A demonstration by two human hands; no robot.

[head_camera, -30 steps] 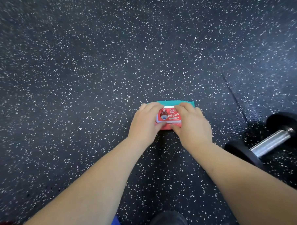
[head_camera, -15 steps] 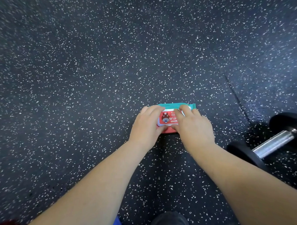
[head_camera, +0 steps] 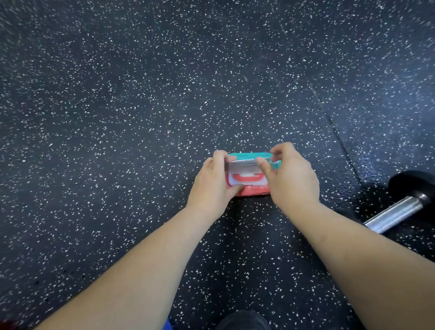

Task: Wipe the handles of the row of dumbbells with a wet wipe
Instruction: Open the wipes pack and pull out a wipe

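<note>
Just right of centre, the pack of wipes (head_camera: 251, 191) lies on the floor (head_camera: 111, 144), left hand (head_camera: 212, 187) curled round its left end, right hand (head_camera: 292, 179) pinching its raised lid (head_camera: 243, 161); a dumbbell (head_camera: 398, 213) lies at the right edge.

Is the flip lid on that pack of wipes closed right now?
No, the right hand pinches the lid and holds it raised off the wipes pack, which the left hand grips.
</note>
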